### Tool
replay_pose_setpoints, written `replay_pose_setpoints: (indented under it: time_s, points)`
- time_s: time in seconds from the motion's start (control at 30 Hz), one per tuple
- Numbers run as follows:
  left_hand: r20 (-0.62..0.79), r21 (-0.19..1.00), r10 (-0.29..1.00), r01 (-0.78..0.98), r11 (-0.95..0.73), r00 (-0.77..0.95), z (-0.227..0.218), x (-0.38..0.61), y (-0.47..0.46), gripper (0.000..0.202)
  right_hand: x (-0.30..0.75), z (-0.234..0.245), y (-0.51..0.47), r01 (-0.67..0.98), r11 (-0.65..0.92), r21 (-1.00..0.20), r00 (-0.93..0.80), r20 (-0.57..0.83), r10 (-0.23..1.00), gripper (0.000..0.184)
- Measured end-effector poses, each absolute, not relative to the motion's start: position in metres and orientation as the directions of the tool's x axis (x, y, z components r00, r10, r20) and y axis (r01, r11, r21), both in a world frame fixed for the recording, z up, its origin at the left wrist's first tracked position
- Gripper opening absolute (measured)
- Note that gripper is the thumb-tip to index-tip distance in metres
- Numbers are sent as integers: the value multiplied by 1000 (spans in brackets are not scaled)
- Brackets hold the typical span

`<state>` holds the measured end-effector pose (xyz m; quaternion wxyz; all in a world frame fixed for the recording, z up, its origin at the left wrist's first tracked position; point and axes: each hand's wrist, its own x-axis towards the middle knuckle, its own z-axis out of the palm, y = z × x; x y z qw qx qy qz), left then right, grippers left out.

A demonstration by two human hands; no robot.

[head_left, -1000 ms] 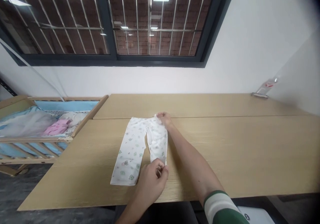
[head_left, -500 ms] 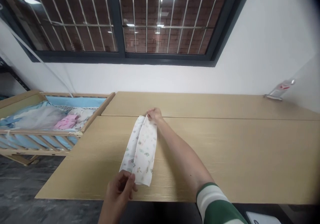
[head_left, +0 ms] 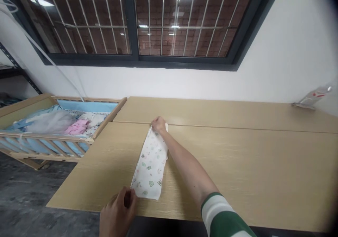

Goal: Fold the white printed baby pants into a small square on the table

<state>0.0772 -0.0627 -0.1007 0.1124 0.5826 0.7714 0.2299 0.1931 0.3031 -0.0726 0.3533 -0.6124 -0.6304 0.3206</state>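
A white cloth [head_left: 150, 163] with small green and pink prints lies on the wooden table as a long, narrow folded strip. At its far end my right hand [head_left: 158, 125] is closed on the edge, the arm reaching in from the right in a green and white striped sleeve. My left hand [head_left: 119, 210] pinches the near left corner, thumb and forefinger together by the table's front edge. Fingertips of the right hand are partly hidden. Along the right side, a bit of an under layer sticks out.
Pale wooden tabletop [head_left: 237, 173] spreads to the right, with a seam across it. A wooden crib [head_left: 105, 126] with blue lining, holding pink and white fabrics [head_left: 77, 127], adjoins on the left. A clear plastic packet [head_left: 313, 98] leans by the wall. Above is a barred window [head_left: 182, 25].
The cloth's left panel has been folded over onto the right one, so a single narrower strip shows. My left hand has shifted slightly left and down; the view has turned a little left.
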Motion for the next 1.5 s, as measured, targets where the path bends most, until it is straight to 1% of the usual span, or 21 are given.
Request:
replay_pose_setpoints:
  time_s: [0.1,0.17,0.23,0.3,0.33,0.37,0.4,0.47,0.53,0.57,0.67,0.73,0.8,0.9,0.97,1.07,1.17,1.3,1.37,1.4,1.5]
  points:
    - [153,321,923,901,291,-353,-101,82,-65,19,192,-71,294,597,95,-796,-69,68,995,16]
    - [267,274,897,920,279,-352,-102,85,-67,16,195,-66,282,619,153,-770,-133,90,987,18]
    - [447,259,862,957,132,-240,-104,87,-69,13,200,-59,261,623,255,-740,-235,134,963,26]
    - [604,234,793,969,-81,-80,-105,93,-72,8,208,-50,231,589,415,-694,-404,192,894,36]
    - [649,218,760,962,-163,-18,-105,98,-74,15,212,-45,212,551,498,-670,-500,212,839,41]
    - [673,200,740,956,-216,26,-106,103,-75,24,217,-41,192,482,614,-625,-636,233,736,47]
    - [681,179,730,953,-243,59,-108,109,-76,33,222,-36,171,399,706,-585,-760,220,612,52]
    - [685,117,722,963,-244,100,-116,119,-78,45,231,-31,130,265,796,-545,-900,157,407,58]
    - [701,32,701,976,-217,133,-131,125,-79,50,239,-32,95,163,828,-537,-963,94,251,59]
    - [708,-12,691,980,-199,149,-140,126,-80,51,243,-35,82,126,835,-536,-977,78,197,59]
    - [720,-111,664,978,-179,203,-163,127,-84,48,251,-49,61,65,849,-525,-988,86,128,57]
    - [718,-112,667,979,-169,197,-169,130,-86,47,254,-58,63,68,857,-510,-987,91,132,57]
    - [703,-61,695,987,-150,149,-166,136,-89,51,257,-64,73,104,865,-490,-984,74,160,59]
    - [665,33,745,994,-103,55,-156,148,-92,58,261,-66,98,223,860,-458,-964,26,263,63]
    - [666,59,745,994,-97,33,-151,155,-92,60,263,-65,117,312,842,-441,-940,-12,342,67]
    - [677,63,735,992,-112,40,-149,158,-93,61,265,-66,150,410,811,-418,-902,-52,429,71]
    - [672,61,739,991,-117,46,-149,156,-93,60,264,-70,187,472,786,-399,-864,-32,502,72]
    - [668,-7,734,987,-160,123,-148,150,-94,58,262,-76,236,555,748,-365,-804,-7,594,71]
    - [668,-37,729,986,-163,146,-148,149,-94,57,262,-77,253,580,734,-352,-785,-1,620,70]
    - [667,-32,733,988,-150,133,-148,150,-94,56,263,-78,259,582,733,-352,-781,9,625,70]
    - [656,24,752,994,-105,64,-148,156,-96,54,264,-81,268,573,736,-361,-776,50,629,69]
